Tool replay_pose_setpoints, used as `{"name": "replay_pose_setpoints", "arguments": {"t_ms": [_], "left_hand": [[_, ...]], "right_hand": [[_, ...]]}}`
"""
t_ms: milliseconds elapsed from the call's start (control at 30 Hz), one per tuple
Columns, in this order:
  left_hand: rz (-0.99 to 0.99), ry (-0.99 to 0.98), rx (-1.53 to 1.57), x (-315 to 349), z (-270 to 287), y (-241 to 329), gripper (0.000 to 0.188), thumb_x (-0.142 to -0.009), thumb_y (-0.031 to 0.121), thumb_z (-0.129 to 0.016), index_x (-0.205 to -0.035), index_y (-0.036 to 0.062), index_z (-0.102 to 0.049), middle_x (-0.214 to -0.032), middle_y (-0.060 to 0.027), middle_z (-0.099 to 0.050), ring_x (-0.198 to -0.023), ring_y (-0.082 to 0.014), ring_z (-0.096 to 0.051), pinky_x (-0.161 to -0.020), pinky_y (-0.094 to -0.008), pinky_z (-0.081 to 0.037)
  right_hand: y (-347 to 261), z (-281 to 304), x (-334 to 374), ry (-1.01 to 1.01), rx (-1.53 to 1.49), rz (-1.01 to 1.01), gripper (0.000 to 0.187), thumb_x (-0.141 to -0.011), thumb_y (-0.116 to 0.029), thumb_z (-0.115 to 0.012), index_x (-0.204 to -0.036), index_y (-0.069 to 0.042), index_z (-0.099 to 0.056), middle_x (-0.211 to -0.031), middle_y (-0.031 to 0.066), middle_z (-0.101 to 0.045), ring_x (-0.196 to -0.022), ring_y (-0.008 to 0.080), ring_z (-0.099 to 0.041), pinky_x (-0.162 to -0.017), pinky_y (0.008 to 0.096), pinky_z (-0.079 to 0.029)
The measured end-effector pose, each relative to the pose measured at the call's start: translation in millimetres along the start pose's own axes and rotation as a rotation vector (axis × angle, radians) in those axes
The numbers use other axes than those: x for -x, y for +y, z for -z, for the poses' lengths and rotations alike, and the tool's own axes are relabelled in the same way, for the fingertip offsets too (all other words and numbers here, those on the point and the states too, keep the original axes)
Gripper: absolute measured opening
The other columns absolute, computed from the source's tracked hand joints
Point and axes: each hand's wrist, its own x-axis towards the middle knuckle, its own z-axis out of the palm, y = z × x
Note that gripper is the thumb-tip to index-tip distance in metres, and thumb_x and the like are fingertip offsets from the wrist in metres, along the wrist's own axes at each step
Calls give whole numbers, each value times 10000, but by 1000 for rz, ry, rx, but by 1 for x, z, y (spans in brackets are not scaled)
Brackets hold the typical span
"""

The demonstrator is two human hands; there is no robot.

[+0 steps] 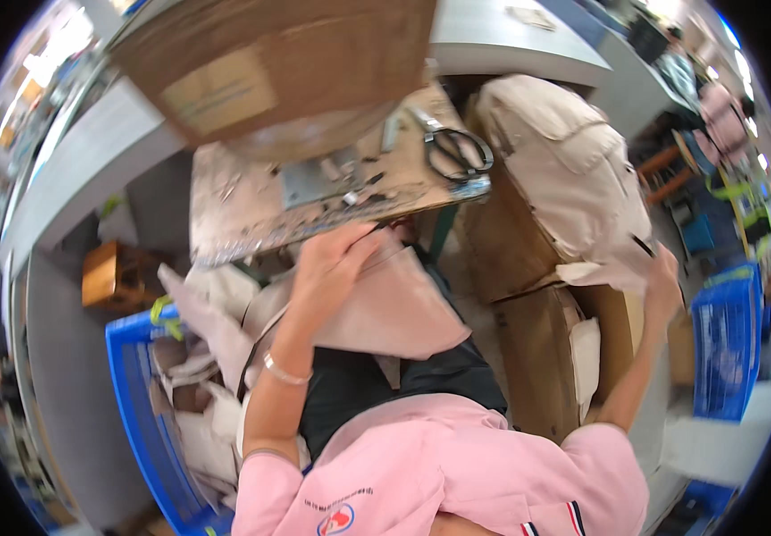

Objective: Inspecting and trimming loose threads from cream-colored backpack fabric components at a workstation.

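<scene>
My left hand is closed on the upper edge of a beige fabric piece, which hangs over my dark-trousered lap just in front of the small work table. Out at the right, my right hand grips another beige fabric piece, slightly blurred. A short black strip shows by its fingers; I cannot tell what it is. Beside that hand a beige backpack lies on cardboard boxes. On the work table rest black-handled scissors, a metal plate and small dark scraps.
A large cardboard box stands on the table's far side. To my left is a blue crate full of beige fabric pieces, with a wooden stool beyond. An open carton stands at right; farther right is another blue crate.
</scene>
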Motion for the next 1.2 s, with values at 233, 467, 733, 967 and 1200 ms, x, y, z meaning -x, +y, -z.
{"name": "replay_pose_setpoints", "arguments": {"t_ms": [233,467,733,967,1200], "left_hand": [[-123,91,-54,6,-44,19,247,-902,177,-652,-1057,-8,-705,-1047,-182,-715,-977,-337,-681,-863,-356,-522],[-190,117,6,36,-37,18,203,-875,161,-617,-992,29,-716,-981,-165,-712,-916,-349,-683,-803,-406,-543],[31,115,238,49,-55,12,157,-882,97,-665,-984,-10,-720,-964,-144,-727,-884,-265,-704,-808,-314,-535],[-262,112,-201,49,-64,17,135,-809,99,-691,-910,26,-743,-866,-140,-714,-868,-320,-662,-798,-397,-522],[-357,15,-165,85,-71,19,128,-811,214,-655,-775,103,-708,-909,-85,-702,-940,-292,-632,-839,-435,-464]], "right_hand": [[-88,-30,73,193,134,7,260,-1017,-229,-516,-1232,-125,-617,-1257,70,-632,-1048,332,-650,-825,401,-543],[55,-79,84,37,88,-25,206,-952,-103,-506,-1071,-20,-653,-1038,218,-639,-922,399,-630,-791,475,-516],[162,-48,163,115,396,-122,292,-933,-111,-577,-1200,0,-620,-1288,179,-600,-1100,370,-624,-943,427,-502],[-199,23,161,40,-436,620,255,-888,-23,-630,-1140,-26,-673,-1064,125,-714,-923,284,-701,-784,384,-560],[-407,21,185,-398,-927,973,482,-915,-128,-627,-1379,-40,-528,-1336,104,-564,-1118,220,-589,-931,378,-486]]}}
